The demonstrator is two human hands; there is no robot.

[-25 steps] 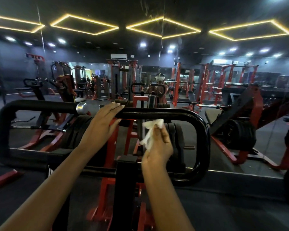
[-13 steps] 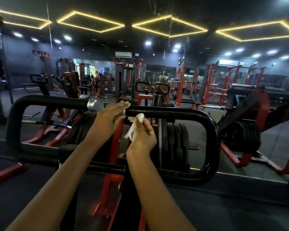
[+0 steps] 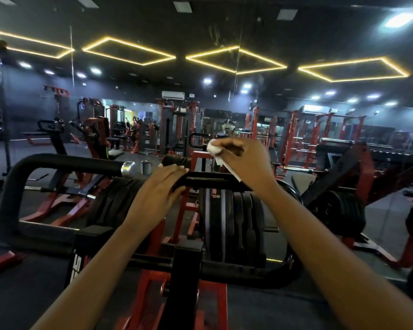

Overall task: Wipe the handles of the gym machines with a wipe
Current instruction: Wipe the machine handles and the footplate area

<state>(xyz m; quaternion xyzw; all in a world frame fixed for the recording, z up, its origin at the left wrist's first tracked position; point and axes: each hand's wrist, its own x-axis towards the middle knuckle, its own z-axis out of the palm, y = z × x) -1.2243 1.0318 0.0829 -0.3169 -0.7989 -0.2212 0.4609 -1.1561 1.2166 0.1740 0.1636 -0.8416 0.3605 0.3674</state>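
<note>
A black padded handle bar (image 3: pixel 212 181) of a red and black gym machine runs across in front of me. My left hand (image 3: pixel 160 186) lies flat on its left end, fingers draped over the top. My right hand (image 3: pixel 243 160) hovers over the bar a little to the right, holding a crumpled white wipe (image 3: pixel 214 148) that sticks out past the fingers and trails below the palm. A second black handle (image 3: pixel 67 163) with a chrome end cap (image 3: pixel 128 169) extends to the left.
Black weight plates (image 3: pixel 231 217) hang on the machine just behind the bar. The red frame (image 3: pixel 184 294) and a black upright stand between my arms. A mirror wall ahead reflects rows of red machines (image 3: pixel 301 136). Another plate-loaded machine (image 3: pixel 339 210) stands at right.
My right hand rose with the wipe from below the bar to above it and shifted right. My left hand stayed on the bar. The view moved closer.
</note>
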